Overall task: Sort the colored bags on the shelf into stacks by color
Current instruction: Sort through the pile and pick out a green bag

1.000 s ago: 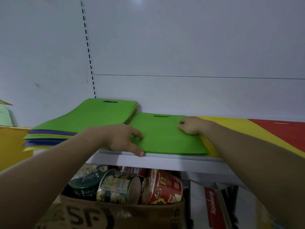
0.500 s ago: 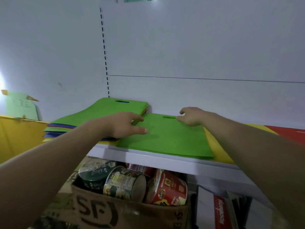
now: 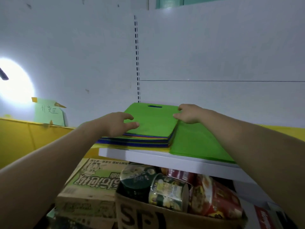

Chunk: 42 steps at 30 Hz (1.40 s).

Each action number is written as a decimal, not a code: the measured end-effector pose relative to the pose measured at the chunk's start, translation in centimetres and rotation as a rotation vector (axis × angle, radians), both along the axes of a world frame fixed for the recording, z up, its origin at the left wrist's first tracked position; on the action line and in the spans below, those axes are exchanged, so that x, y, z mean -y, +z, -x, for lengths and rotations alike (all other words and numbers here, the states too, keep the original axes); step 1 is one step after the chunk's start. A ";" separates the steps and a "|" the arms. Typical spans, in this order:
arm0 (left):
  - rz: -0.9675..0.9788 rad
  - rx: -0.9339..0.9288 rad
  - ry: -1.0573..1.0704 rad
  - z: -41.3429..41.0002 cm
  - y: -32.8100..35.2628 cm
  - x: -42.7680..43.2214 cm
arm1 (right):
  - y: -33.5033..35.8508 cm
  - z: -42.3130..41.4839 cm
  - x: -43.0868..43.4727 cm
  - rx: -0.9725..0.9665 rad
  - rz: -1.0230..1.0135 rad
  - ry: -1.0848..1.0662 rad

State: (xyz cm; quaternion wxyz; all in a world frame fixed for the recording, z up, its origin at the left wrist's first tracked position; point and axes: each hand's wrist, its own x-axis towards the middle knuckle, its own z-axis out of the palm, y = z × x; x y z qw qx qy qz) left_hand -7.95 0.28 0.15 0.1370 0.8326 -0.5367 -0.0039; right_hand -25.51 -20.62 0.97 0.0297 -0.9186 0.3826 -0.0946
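Left hand (image 3: 118,125) fingers released, flat, steadying top green bag (image 3: 153,123) | right hand (image 3: 189,114) fingers pinch its edge, likely to slide it onto green stack (image 3: 198,143) beside mixed pile (image 3: 135,141)

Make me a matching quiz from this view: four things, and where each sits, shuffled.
1. mixed-colour stack of flat fabric bags, green on top
2. low green bag pile
3. brown cardboard box of noodle cups
4. pale green paper sign

A. on the grey wall, far left
B. below the white shelf
C. on the shelf, under the left hand
D. on the shelf, right of the taller stack

Pairs: 1-C, 2-D, 3-B, 4-A
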 end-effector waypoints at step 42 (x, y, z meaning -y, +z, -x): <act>0.361 -0.927 -0.150 -5.1 0.7 3.5 | 5.6 1.9 -3.4 1.354 -0.273 -0.214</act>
